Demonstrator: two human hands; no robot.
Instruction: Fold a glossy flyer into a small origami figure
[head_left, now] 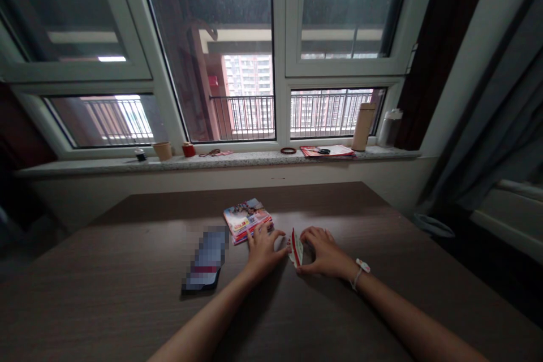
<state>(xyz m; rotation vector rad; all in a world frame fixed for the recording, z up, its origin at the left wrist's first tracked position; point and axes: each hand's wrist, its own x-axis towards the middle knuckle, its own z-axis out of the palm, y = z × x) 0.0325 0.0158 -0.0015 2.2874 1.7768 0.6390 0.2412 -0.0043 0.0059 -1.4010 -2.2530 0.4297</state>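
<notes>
A small folded piece of printed paper (296, 250), white with a red stripe, stands on edge on the brown table. My right hand (326, 253) grips its right side between thumb and fingers. My left hand (263, 250) is just left of it with fingers apart; the thumb tip is close to the paper, and whether it touches I cannot tell. Behind the left fingers lies a stack of colourful printed leaflets (248, 216), partly covered by that hand. A phone (206, 263) with a pixelated screen lies to the left of my left forearm.
Along the stone windowsill (250, 160) stand a paper cup (162, 151), a red jar (188, 150), a tan bottle (363, 127) and a clear bottle (389, 129). Dark scissors (324, 151) lie on red and white papers (339, 150). The table (139, 237) ends before the wall.
</notes>
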